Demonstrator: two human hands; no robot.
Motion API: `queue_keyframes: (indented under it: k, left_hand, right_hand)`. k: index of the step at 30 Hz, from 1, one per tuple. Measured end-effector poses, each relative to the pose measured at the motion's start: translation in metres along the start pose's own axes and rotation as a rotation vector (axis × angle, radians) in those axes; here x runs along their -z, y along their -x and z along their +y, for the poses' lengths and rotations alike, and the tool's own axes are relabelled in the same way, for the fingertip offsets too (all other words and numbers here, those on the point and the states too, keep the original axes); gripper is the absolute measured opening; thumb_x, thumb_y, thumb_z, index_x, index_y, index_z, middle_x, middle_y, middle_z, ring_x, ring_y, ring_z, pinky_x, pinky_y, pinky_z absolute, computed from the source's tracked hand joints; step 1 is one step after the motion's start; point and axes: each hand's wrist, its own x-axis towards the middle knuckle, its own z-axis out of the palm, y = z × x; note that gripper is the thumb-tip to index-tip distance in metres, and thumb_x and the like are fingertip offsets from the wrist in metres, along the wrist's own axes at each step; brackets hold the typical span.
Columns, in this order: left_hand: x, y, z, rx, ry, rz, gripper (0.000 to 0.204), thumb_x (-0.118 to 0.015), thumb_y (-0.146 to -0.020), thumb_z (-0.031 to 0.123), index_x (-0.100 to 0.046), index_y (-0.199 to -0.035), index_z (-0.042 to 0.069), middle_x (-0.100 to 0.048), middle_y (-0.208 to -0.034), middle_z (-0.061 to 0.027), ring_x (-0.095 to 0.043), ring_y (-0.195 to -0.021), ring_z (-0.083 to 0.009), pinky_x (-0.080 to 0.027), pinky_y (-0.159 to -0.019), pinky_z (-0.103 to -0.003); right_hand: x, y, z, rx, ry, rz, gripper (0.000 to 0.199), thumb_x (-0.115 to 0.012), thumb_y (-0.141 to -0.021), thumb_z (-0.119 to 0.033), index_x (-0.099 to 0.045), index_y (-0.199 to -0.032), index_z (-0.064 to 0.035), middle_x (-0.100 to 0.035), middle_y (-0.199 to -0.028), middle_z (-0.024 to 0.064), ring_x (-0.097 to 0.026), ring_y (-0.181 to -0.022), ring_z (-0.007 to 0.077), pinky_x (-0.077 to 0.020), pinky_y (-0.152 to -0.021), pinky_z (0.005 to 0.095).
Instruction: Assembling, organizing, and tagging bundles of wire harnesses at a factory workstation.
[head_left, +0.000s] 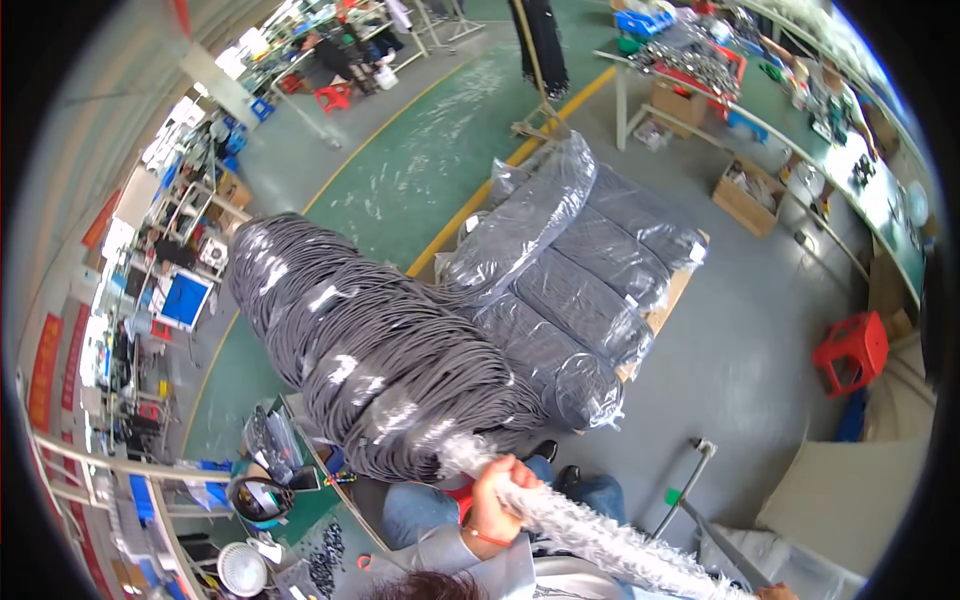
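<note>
My left hand [495, 503], with a red cord at its wrist, is closed around a bunched white length of what looks like crinkled plastic film [610, 535]. The film starts at the near end of a long, thick bundle of dark grey cable-like strands [400, 350] and runs to the lower right. Shiny clear bands circle the bundle in several places. At the lower right edge only a sliver of my right hand [776, 592] shows, close to the film's far end; its fingers are cut off by the frame.
Several plastic-wrapped dark bundles [585, 290] lie on a pallet beyond. A metal pole [690, 475] stands at the right, with a red stool [850, 352] farther off. On the left is a cluttered workbench [310, 520]; a long table [780, 140] curves along the right.
</note>
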Motion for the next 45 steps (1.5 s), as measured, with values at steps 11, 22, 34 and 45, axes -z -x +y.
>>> queue_keyframes:
  k: [11, 22, 34, 45]
  left_hand:
    - [-0.019, 0.040, -0.011, 0.224, -0.271, -0.194, 0.036, -0.062, -0.092, 0.041, -0.062, -0.098, 0.005, -0.065, -0.093, -0.0083, -0.062, -0.100, -0.0249, -0.046, -0.094, -0.039]
    - [-0.081, 0.072, 0.381, -0.707, -1.252, -0.143, 0.028, -0.059, -0.096, 0.018, -0.064, -0.115, -0.002, -0.064, -0.121, -0.0129, -0.061, -0.108, -0.0184, -0.047, -0.095, -0.031]
    - [-0.051, -0.102, 0.613, -1.267, -2.411, -0.269, 0.024, -0.066, -0.082, 0.013, -0.068, -0.106, 0.010, -0.055, -0.089, -0.0092, -0.059, -0.079, -0.0278, -0.050, -0.072, -0.036]
    - [-0.126, -0.164, 0.588, -1.531, -2.001, -0.506, 0.030, -0.060, -0.089, 0.017, -0.062, -0.118, 0.009, -0.057, -0.093, -0.0127, -0.060, -0.083, -0.0294, -0.050, -0.074, -0.038]
  right_hand:
    - [0.043, 0.046, -0.029, -0.144, 0.179, 0.073, 0.040, -0.048, -0.097, -0.013, -0.047, -0.136, -0.0047, -0.053, -0.135, 0.0205, -0.057, -0.119, 0.0255, -0.0474, -0.099, 0.0276]
    - [0.156, 0.032, -0.082, 0.196, 0.153, 0.396, 0.052, -0.075, -0.075, -0.043, -0.061, -0.115, -0.0111, -0.068, -0.105, 0.0075, -0.066, -0.093, 0.0290, -0.0516, -0.082, 0.0414]
    - [0.435, -0.262, -0.384, 0.719, 0.084, 0.805, 0.018, -0.059, -0.089, -0.023, -0.065, -0.095, -0.0069, -0.069, -0.086, 0.0159, -0.065, -0.079, 0.0373, -0.0518, -0.072, 0.0458]
    - [0.509, -0.475, -0.502, 0.592, -1.440, 0.340, 0.032, -0.056, -0.094, -0.023, -0.063, -0.101, 0.0075, -0.069, -0.090, 0.0164, -0.070, -0.074, 0.0269, -0.0582, -0.065, 0.0364]
